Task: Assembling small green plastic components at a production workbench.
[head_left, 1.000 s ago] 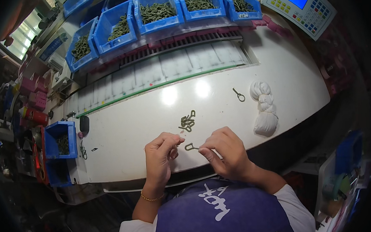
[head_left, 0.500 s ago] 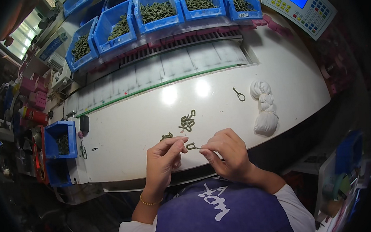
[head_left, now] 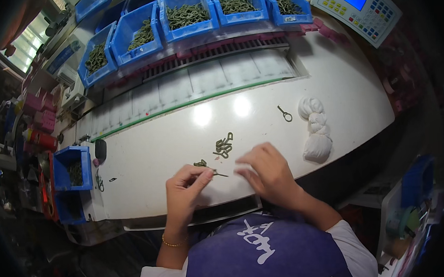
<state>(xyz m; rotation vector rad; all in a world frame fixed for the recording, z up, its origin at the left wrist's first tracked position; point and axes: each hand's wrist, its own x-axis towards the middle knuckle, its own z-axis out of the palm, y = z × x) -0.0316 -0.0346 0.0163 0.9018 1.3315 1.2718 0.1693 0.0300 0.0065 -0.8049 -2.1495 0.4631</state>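
Observation:
Near the table's front edge, my left hand [head_left: 184,187] pinches an olive-green looped piece [head_left: 222,175] between thumb and fingertips; its thin straight end points right, and the fingers mostly cover its loop. To the right, my right hand [head_left: 269,171] is apart from it, smeared by motion, with thumb and fingers spread and nothing seen between them. Just beyond the left fingertips lies a small heap of similar green pieces [head_left: 200,163]. A second pile of green loops [head_left: 223,146] lies farther away. One ring-ended green piece [head_left: 285,114] rests alone on the right.
A twisted white cloth bundle [head_left: 316,147] lies on the right of the white table [head_left: 156,142]. Blue bins [head_left: 190,34] of green pieces line the back, before a green-edged strip [head_left: 189,102]. A keypad device [head_left: 356,8] stands back right; another blue bin [head_left: 73,182] is at left.
My right hand has let go of the looped piece and drawn away from it, opening its fingers. My left hand has shifted slightly left with the piece in its pinch.

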